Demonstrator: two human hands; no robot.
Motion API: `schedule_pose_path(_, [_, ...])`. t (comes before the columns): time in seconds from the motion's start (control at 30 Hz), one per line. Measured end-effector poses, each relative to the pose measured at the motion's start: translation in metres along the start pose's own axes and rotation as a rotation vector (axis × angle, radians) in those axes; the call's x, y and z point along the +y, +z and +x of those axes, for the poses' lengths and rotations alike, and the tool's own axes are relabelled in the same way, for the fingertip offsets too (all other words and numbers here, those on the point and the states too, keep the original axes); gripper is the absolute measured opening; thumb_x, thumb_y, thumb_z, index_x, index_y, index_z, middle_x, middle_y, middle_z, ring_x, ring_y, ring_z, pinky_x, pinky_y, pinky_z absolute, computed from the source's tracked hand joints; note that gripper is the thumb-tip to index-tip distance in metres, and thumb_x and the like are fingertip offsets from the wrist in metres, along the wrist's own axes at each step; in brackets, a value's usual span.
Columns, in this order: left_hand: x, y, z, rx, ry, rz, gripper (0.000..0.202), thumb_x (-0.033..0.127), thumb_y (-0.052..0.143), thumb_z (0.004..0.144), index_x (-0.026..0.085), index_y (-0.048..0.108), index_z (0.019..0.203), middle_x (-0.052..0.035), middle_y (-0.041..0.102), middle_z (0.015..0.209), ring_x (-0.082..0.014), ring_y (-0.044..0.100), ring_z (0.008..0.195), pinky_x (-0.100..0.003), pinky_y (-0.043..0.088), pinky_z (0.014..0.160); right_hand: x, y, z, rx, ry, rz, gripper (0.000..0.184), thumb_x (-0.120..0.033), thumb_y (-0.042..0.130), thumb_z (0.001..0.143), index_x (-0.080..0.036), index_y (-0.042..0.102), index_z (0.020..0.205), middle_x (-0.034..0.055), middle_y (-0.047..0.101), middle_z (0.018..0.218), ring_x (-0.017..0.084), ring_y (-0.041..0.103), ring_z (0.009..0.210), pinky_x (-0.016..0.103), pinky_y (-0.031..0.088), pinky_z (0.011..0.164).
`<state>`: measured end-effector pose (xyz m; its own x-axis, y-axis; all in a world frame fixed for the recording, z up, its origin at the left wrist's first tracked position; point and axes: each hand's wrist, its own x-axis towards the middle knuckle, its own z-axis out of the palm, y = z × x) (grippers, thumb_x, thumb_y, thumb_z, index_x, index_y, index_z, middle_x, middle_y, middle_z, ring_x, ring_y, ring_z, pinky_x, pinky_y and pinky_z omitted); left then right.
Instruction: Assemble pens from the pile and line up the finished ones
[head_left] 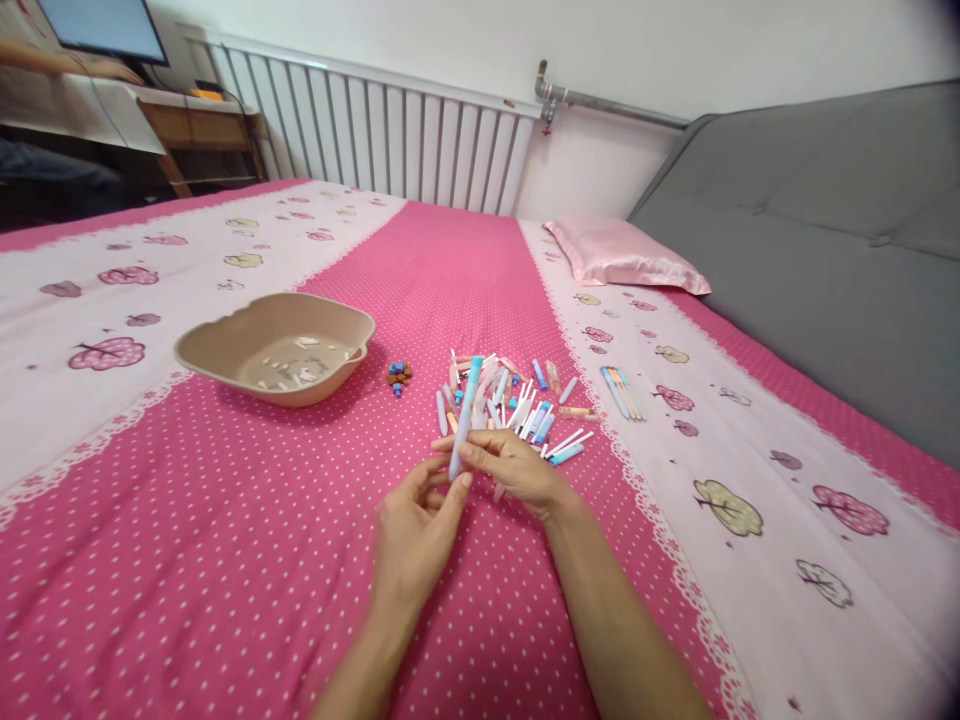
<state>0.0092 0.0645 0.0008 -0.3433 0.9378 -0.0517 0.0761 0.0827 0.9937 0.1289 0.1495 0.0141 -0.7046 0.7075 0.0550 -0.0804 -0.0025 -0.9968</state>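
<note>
A pale blue marker pen point(466, 415) with a brighter blue top stands nearly upright between my hands. My right hand point(517, 468) pinches its lower barrel between thumb and fingers. At the bottom end, my left hand point(420, 525) is closed, thumb and fingertips at the pen's tip. Just beyond them lies a loose pile of pen parts point(517, 405): barrels, caps and thin white sticks. A small cluster of brown and blue pieces point(399, 374) sits left of the pile. Several pens lie side by side in a row point(622, 392) to the right.
A beige plastic basin point(349, 372) with small white bits in it stands on the left of the pink bedspread point(300, 540). A pink pillow point(622, 255) lies near the grey headboard point(810, 200). A radiator point(390, 130) lines the wall. Another person's arm point(67, 65) rests at a desk, far left.
</note>
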Motion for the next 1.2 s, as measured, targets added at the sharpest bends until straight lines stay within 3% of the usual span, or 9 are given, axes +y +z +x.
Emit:
schedule_pose_path(0.07, [0.004,0.0,0.0,-0.046,0.023,-0.075,0.038,0.042,0.062,0.075,0.014,0.066,0.1,-0.0077,0.07,0.088,-0.0168,0.064,0.076,-0.027,0.049,0.07,-0.001,0.001,0.0,-0.062,-0.002,0.007,0.034,-0.044,0.06,0.081,-0.018,0.072,0.099,0.0078,0.068,0.099,0.016,0.062,0.089,0.031,0.044,0.087])
schedule_pose_path(0.17, [0.009,-0.001,0.0,-0.111,-0.014,-0.144,0.035,0.044,0.061,0.076,0.012,0.068,0.091,-0.0071,0.07,0.077,-0.0152,0.062,0.067,-0.026,0.048,0.065,0.0,0.001,-0.001,-0.106,0.031,-0.002,0.037,-0.044,0.059,0.082,-0.017,0.07,0.104,0.009,0.068,0.102,0.015,0.062,0.086,0.029,0.046,0.081])
schedule_pose_path(0.4, [0.005,0.001,-0.001,-0.23,-0.103,-0.171,0.032,0.045,0.063,0.073,0.013,0.066,0.077,-0.0067,0.068,0.066,-0.0139,0.058,0.059,-0.026,0.046,0.061,-0.003,-0.003,-0.002,0.045,-0.019,0.209,0.04,-0.042,0.056,0.085,-0.023,0.06,0.12,0.0083,0.067,0.109,0.015,0.062,0.093,0.029,0.046,0.085])
schedule_pose_path(0.6, [0.007,0.002,-0.003,-0.298,-0.074,-0.136,0.034,0.047,0.064,0.071,0.014,0.066,0.071,-0.0074,0.068,0.068,-0.0163,0.059,0.064,-0.027,0.045,0.065,-0.002,-0.007,-0.001,0.14,-0.005,0.286,0.031,-0.038,0.062,0.081,-0.019,0.066,0.105,0.0066,0.071,0.089,0.016,0.065,0.083,0.028,0.048,0.077])
schedule_pose_path(0.73, [0.015,0.0,-0.006,-0.335,-0.132,-0.229,0.037,0.049,0.062,0.073,0.015,0.069,0.086,-0.0093,0.072,0.084,-0.0192,0.063,0.077,-0.031,0.046,0.078,-0.003,-0.005,-0.003,0.114,0.077,0.314,0.028,-0.039,0.066,0.077,-0.016,0.065,0.095,0.0073,0.072,0.086,0.014,0.065,0.074,0.024,0.05,0.065])
schedule_pose_path(0.83, [0.018,-0.001,-0.007,-0.371,-0.165,-0.259,0.035,0.048,0.059,0.077,0.016,0.07,0.088,-0.0093,0.072,0.086,-0.0204,0.064,0.08,-0.034,0.045,0.083,-0.004,-0.003,-0.004,0.068,0.127,0.347,0.027,-0.039,0.067,0.076,-0.017,0.063,0.091,0.0074,0.072,0.086,0.013,0.064,0.068,0.023,0.05,0.061])
schedule_pose_path(1.0, [0.015,-0.001,-0.004,-0.357,-0.201,-0.318,0.031,0.044,0.067,0.071,0.015,0.072,0.08,-0.0086,0.072,0.077,-0.019,0.063,0.073,-0.032,0.045,0.08,-0.004,-0.004,-0.004,0.04,0.091,0.318,0.024,-0.037,0.067,0.076,-0.016,0.064,0.089,0.0063,0.071,0.084,0.011,0.061,0.061,0.022,0.048,0.059])
schedule_pose_path(1.2, [0.011,-0.002,-0.004,-0.31,-0.214,-0.269,0.028,0.041,0.071,0.068,0.013,0.072,0.071,-0.0082,0.07,0.07,-0.0139,0.057,0.061,-0.027,0.042,0.065,-0.005,-0.006,-0.005,0.049,0.069,0.231,0.026,-0.037,0.07,0.074,-0.014,0.066,0.083,0.0052,0.07,0.075,0.012,0.064,0.066,0.022,0.048,0.064])
